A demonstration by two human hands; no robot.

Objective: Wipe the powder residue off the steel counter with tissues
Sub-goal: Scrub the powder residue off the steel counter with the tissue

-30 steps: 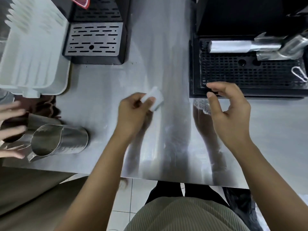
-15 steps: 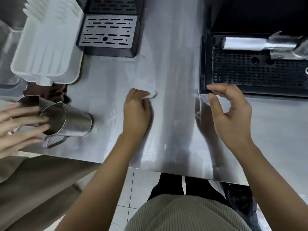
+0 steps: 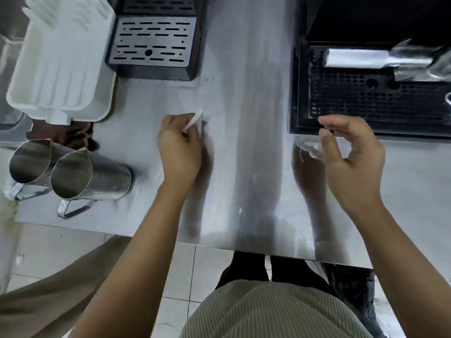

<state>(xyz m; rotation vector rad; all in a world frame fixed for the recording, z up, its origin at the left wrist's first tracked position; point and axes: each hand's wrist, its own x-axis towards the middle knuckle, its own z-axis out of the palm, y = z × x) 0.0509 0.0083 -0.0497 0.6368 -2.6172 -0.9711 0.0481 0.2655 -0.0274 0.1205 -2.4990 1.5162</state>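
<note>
My left hand (image 3: 179, 147) grips a white folded tissue (image 3: 195, 119) and holds it down on the steel counter (image 3: 244, 167) near the middle. Only the tissue's far edge shows past my fingers. My right hand (image 3: 351, 152) hovers above the counter at the front edge of the black drip tray (image 3: 366, 103), fingers loosely curled and holding nothing. A patch of white powder residue (image 3: 307, 147) lies on the counter just left of my right hand. Faint pale smears show on the steel near the pitchers.
Two steel pitchers (image 3: 90, 176) lie on their sides at the counter's left front. A white plastic rack (image 3: 61, 64) stands at the back left, a black machine base with a slotted grate (image 3: 151, 42) behind centre. A steel portafilter (image 3: 380, 59) rests on the drip tray.
My left hand brought the tissue down from a lifted hold onto the counter and slid it left. The other person's hands at the left left the view. My right hand stayed.
</note>
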